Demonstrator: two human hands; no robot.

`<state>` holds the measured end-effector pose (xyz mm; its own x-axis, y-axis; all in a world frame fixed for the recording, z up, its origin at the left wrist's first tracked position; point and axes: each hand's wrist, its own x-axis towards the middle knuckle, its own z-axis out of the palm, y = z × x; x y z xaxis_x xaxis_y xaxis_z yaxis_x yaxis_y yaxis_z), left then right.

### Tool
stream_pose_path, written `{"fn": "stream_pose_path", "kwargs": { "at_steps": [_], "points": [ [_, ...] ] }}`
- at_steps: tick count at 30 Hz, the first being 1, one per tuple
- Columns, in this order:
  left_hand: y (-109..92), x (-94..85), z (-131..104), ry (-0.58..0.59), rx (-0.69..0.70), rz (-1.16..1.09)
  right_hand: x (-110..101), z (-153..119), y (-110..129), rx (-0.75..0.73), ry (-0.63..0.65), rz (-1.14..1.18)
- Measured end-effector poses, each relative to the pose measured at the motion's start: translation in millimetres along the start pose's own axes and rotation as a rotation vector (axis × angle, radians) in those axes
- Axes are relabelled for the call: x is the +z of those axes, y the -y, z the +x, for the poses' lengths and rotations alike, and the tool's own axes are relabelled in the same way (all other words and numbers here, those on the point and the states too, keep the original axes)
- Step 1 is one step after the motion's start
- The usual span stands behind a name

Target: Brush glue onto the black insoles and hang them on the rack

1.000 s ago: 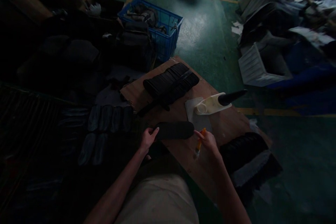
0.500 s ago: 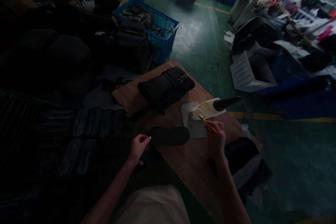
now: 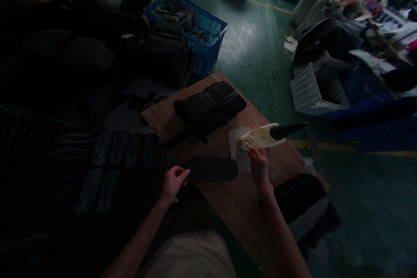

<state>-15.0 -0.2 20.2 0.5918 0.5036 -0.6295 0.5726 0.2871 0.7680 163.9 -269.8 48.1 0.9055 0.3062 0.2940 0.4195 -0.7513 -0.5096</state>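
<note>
My left hand [image 3: 173,182] is closed in a pinch on the left end of a flat dark strip with rounded ends [image 3: 215,169]. The strip lies over the edge of the wooden board [image 3: 224,200]. In my right hand [image 3: 260,166] is a thin brush [image 3: 250,150] with a yellow-orange handle, gripped near its lower end. Its tip is at the round opening of a cream-coloured container [image 3: 265,136] lying on its side. A black tapered piece [image 3: 289,130] sticks out of the container's far end. Beneath the container is a pale square sheet [image 3: 233,139].
A bundle of black strips [image 3: 211,106] lies on the board's far part; another dark stack [image 3: 299,195] sits at right. Dark pieces [image 3: 110,147] lie in rows at left. Beyond are a blue crate [image 3: 208,54] holding bags and a grey-white bin [image 3: 309,91].
My right hand has moved left and up, bringing the brush tip to the container's round opening. My left hand keeps its pinch on the strip. The whole view has shifted slightly.
</note>
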Motion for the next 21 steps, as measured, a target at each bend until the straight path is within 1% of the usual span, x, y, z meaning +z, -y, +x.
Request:
{"fn": "stream_pose_path", "kwargs": {
  "at_steps": [4,8,10,13,16,18,21],
  "points": [
    [0,-0.5,1,0.011,-0.001,-0.002,-10,-5,-1,-0.032,0.045,-0.024],
    [-3,0.6,1,0.011,-0.013,-0.007,-24,-19,2,-0.06,0.132,-0.069],
    [-4,1.0,1,0.011,-0.012,-0.007,-30,-27,4,-0.054,0.12,-0.058],
    [-5,1.0,1,0.014,-0.006,-0.003,-37,-33,11,0.005,0.007,0.005],
    [-4,0.6,3,0.02,-0.002,0.009,-36,-32,19,0.151,-0.162,0.147],
    [-4,0.4,3,0.023,0.004,0.01,-29,-29,23,0.274,-0.257,0.296],
    [-4,0.2,3,0.025,0.013,0.007,-11,-23,21,0.471,-0.362,0.513]
  ]
}}
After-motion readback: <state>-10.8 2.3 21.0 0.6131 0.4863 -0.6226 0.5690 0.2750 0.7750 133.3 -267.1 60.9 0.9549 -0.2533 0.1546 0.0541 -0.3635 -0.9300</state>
